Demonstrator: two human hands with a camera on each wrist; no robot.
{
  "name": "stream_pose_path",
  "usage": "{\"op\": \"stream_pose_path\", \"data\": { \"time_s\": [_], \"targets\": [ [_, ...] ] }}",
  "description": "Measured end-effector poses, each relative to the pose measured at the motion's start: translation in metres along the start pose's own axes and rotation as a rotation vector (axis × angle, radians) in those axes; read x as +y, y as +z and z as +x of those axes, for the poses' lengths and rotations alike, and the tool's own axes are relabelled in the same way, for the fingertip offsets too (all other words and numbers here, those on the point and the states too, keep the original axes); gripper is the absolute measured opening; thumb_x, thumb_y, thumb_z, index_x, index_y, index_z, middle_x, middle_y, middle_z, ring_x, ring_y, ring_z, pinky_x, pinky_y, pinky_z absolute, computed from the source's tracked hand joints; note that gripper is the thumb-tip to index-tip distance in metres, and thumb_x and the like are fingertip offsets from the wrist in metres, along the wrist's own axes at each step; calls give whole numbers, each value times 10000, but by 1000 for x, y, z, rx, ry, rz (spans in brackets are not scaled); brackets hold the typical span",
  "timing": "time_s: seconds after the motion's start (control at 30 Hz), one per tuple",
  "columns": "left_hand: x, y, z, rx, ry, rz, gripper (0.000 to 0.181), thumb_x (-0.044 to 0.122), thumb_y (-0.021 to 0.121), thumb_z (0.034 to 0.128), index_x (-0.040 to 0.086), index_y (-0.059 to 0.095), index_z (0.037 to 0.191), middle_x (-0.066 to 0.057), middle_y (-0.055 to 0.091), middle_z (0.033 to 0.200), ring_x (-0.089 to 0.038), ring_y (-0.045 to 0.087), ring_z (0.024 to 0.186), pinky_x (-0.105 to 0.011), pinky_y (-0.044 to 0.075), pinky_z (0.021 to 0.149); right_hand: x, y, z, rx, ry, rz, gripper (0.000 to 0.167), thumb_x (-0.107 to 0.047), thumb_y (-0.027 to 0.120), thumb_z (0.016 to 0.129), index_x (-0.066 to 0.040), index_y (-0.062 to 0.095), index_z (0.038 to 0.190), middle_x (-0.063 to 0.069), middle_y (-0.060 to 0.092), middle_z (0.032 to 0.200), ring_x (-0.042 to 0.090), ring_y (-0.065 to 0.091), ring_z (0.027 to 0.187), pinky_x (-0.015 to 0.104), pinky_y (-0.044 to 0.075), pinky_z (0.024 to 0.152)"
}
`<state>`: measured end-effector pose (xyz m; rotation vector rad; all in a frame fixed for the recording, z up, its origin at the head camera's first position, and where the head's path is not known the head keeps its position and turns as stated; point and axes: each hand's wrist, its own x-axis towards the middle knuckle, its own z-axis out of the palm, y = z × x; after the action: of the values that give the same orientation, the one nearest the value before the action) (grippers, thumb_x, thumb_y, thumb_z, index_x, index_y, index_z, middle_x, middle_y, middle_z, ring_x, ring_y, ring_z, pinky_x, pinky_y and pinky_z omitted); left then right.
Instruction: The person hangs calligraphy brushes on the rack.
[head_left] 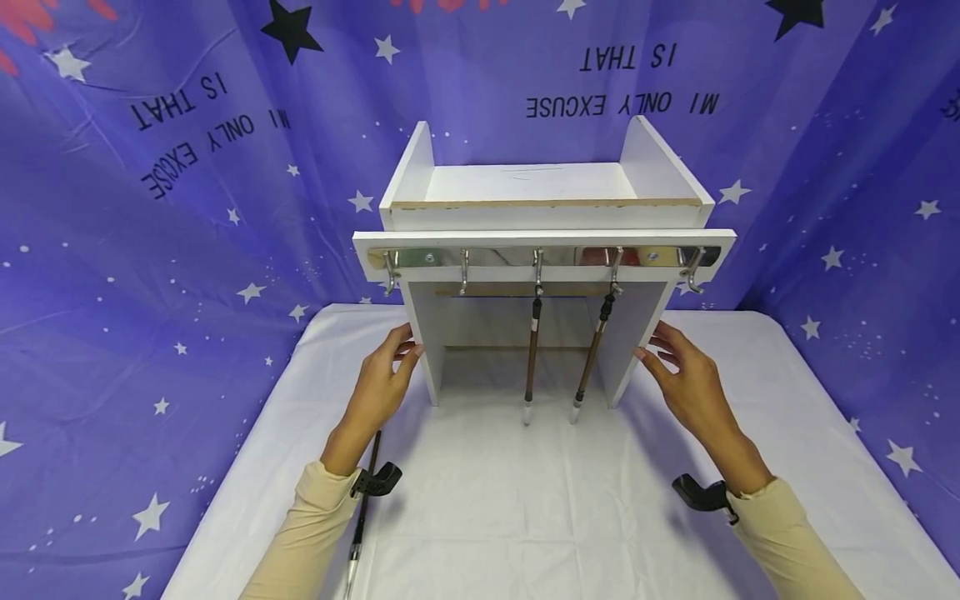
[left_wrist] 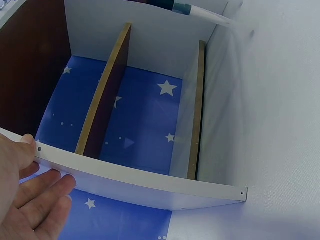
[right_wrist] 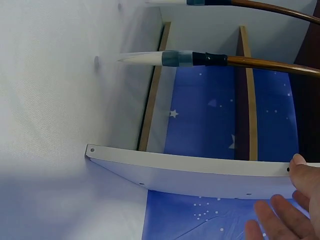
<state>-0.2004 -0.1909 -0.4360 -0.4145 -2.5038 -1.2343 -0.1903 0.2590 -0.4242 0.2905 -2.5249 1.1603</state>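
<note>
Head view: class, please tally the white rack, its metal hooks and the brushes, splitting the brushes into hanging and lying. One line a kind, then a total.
White rack: 1
Metal hooks: 5
Hanging brushes: 2
Lying brush, partly hidden: 1
Total: 9

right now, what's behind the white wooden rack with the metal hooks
Behind the white wooden rack hangs a purple star-printed cloth curtain, also visible between the rack's boards in both wrist views. Whatever those boards cover cannot be seen.
</note>
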Motion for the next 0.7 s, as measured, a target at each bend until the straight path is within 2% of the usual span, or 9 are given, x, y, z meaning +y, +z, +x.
{"op": "stream_pose_path", "data": {
  "time_s": [0.1, 0.23, 0.3, 0.4, 0.7],
  "targets": [
    [1, 0, 0, 0, 4, -2, 422, 244, 571, 1112, 71, 540, 1496, -197, 651, 1402, -364, 692, 1204, -539, 556, 1022, 2, 1, 0, -9, -21, -1, 482, -219, 663, 1067, -55, 552, 1507, 222, 640, 1421, 450, 657, 1248, 480, 525, 1036],
    [2, -1, 0, 0, 7, 2, 424, 243, 572, 1112, 66, 538, 1496, -199, 651, 1400, -366, 691, 1204, -538, 554, 1024, 3, 1, 1, -23, -35, 10, 459, -199, 649, 1073, -50, 559, 1498, 225, 635, 1432, 442, 655, 1261, 225, 536, 1014],
    [1, 0, 0, -1, 5, 5, 425, 245, 569, 1113, 64, 536, 1497, -199, 650, 1402, -367, 689, 1207, -541, 554, 1021, 4, 1, 1, -28, -30, 18, 459, -201, 648, 1074, -48, 559, 1498, 226, 634, 1436, 439, 643, 1279, 86, 489, 995],
    [1, 0, 0, -4, 0, 4, 427, 250, 571, 1112, 68, 537, 1497, -192, 649, 1406, -365, 688, 1212, -543, 555, 1018, 6, 1, 1, -42, -15, 42, 467, -214, 643, 1078, -40, 551, 1502, 231, 632, 1435, 438, 629, 1296, -17, 408, 952],
    [2, -1, 0, -7, 3, 7, 416, 248, 566, 1115, 83, 542, 1496, -181, 657, 1400, -358, 691, 1209, -542, 556, 1021, 6, -1, 3, -55, 10, 73, 479, -232, 648, 1075, -68, 558, 1517, 207, 655, 1416, 431, 656, 1245, -17, 424, 905]
  ]
}}
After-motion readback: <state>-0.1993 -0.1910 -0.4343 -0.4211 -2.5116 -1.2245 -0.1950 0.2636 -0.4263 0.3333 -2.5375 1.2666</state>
